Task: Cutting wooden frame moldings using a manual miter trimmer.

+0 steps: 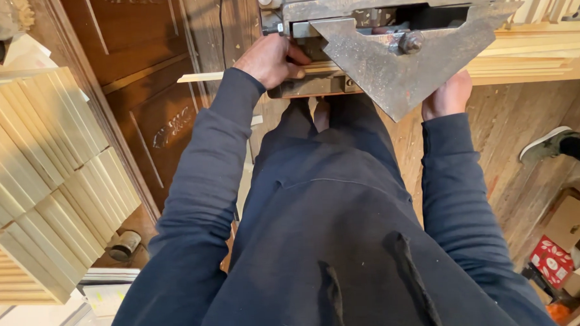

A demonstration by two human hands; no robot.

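**Strip at the machine**

Ahead and above, at the top of the view: a grey steel machine (388, 24) with a triangular plate (396, 69) pointing down toward the body. Left of the body: a big stack of pale wood slats (40, 184), ends stepped. Upper right: another pile of slats (536, 45), lying level beside the machine. Underfoot: a dark wood floor (140, 91).

Under the machine's front edge: a thin pale strip (210, 76), long axis running left to right, its free end poking out left past the wrist. Left hand (272, 59) closed down on the strip, fingers curled over it, pressing it against the machine. Right hand (447, 96) lower and to the right, tucked behind the plate's edge; fingers hidden, so grip impossible to tell. Hands well apart, left one nearer the strip.

Lower right corner: an open brown carton (571, 220), and beside it a small red box (552, 261) with white marks. Right edge: someone else's grey shoe (546, 144).
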